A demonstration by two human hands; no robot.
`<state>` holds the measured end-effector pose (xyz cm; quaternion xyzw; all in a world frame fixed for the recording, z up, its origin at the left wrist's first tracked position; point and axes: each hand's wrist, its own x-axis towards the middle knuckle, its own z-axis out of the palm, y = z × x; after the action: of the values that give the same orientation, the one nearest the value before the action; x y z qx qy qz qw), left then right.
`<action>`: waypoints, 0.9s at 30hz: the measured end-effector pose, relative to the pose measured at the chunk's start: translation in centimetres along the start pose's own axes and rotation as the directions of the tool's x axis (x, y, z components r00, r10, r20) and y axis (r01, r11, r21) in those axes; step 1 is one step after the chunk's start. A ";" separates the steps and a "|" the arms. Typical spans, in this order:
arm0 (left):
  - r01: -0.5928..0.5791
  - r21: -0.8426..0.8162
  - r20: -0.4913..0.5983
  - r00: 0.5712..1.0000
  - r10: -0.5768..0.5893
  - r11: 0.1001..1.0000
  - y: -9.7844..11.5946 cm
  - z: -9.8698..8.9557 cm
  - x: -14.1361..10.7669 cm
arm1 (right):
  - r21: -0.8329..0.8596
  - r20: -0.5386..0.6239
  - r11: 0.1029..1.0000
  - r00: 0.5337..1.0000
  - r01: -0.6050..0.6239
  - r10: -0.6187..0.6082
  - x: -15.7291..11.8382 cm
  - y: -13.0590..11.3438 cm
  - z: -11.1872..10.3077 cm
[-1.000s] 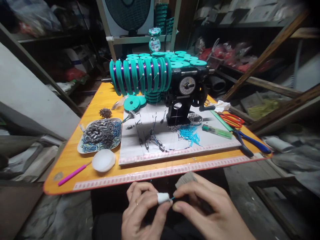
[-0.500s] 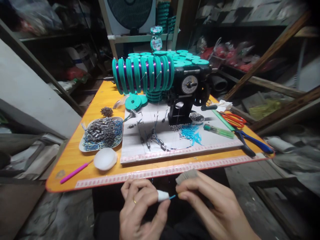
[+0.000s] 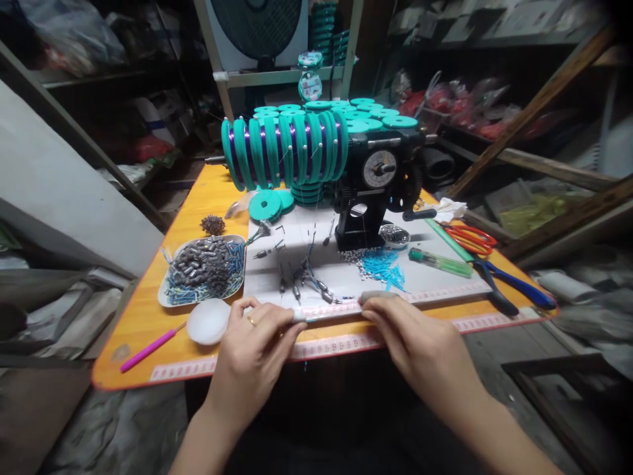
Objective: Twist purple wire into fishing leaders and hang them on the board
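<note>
My left hand [image 3: 260, 343] pinches a thin blue tube [image 3: 310, 320] at the front edge of the white board [image 3: 267, 277]. A light cover wraps one of its fingertips. To the right, my right hand [image 3: 410, 330] has thumb and finger pressed together at the same edge, one finger wrapped in grey; whatever lies in that pinch is too small to make out. Between the two hands runs a printed measuring tape [image 3: 331, 309] along the board. Just behind it lie several dark metal sinkers [image 3: 324, 293] with thin lines.
Teal line spools [image 3: 287, 148] with purple line sit on the shaft of a black winding machine [image 3: 370, 191]. Left are a tray of sinkers [image 3: 198, 270], a white bowl [image 3: 208, 323] and a pink-handled tool [image 3: 151, 349]. Blue tubes [image 3: 383, 264] and blue-handled pliers [image 3: 514, 287] lie right.
Both hands have moved forward and up from below the table edge to the board's front edge. They are farther apart now, both still pinching.
</note>
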<state>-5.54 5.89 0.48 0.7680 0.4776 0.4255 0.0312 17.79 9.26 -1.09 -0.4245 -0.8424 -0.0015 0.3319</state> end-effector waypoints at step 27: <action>-0.260 0.335 0.229 0.955 0.189 0.906 -0.6 -0.6 2.1 | -0.199 0.089 0.979 0.994 -0.039 0.058 -1.4 -2.3 0.4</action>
<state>-5.96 7.56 1.89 0.8478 0.4505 0.2554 -0.1143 16.49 6.94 -1.52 -0.4752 -0.8423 -0.0568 0.2480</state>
